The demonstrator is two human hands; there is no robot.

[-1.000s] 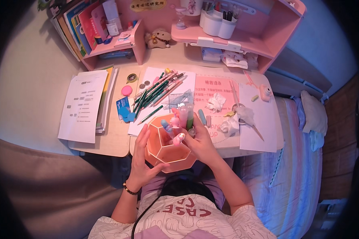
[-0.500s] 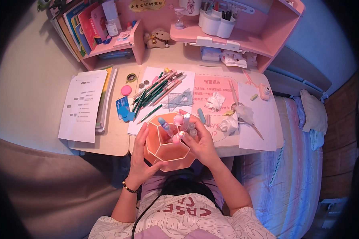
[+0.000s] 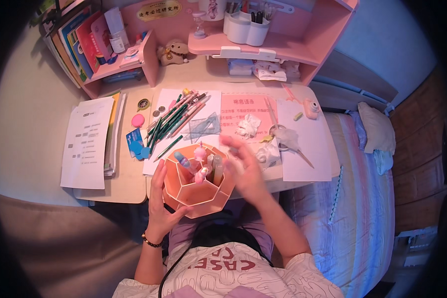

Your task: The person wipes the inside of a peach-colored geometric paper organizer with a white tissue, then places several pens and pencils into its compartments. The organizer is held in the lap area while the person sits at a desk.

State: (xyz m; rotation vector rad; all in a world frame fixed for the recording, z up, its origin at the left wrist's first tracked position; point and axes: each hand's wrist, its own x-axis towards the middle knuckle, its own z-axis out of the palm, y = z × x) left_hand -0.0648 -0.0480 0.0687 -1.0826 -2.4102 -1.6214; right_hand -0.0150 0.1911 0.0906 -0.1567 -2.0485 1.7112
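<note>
A pink-orange desk organizer (image 3: 209, 207) with several angular compartments is held tilted over the desk's front edge, its openings toward me. My left hand (image 3: 164, 201) grips its left side, thumb on the near wall and fingers along the outer wall. Inside stand a blue-topped pen (image 3: 182, 160), pink pens with figure toppers (image 3: 200, 153) and several clear or greyish pens (image 3: 217, 166). Just beside the organizer's right rim is my right hand (image 3: 248, 179), fingers apart and somewhat blurred, holding nothing that I can see.
Beyond the organizer lie a pile of pencils (image 3: 176, 119), a set square (image 3: 203, 126) and a pink sheet (image 3: 237, 103). Crumpled tissue (image 3: 249, 125) and a pink toy-like camera (image 3: 311, 108) are to the right. A paper stack (image 3: 87, 144) lies left; a bed (image 3: 328, 198) stands right.
My right hand has let go of the pens in the organizer and drawn away to the right. The pens now stand in the compartments. The whole view has shifted slightly.
</note>
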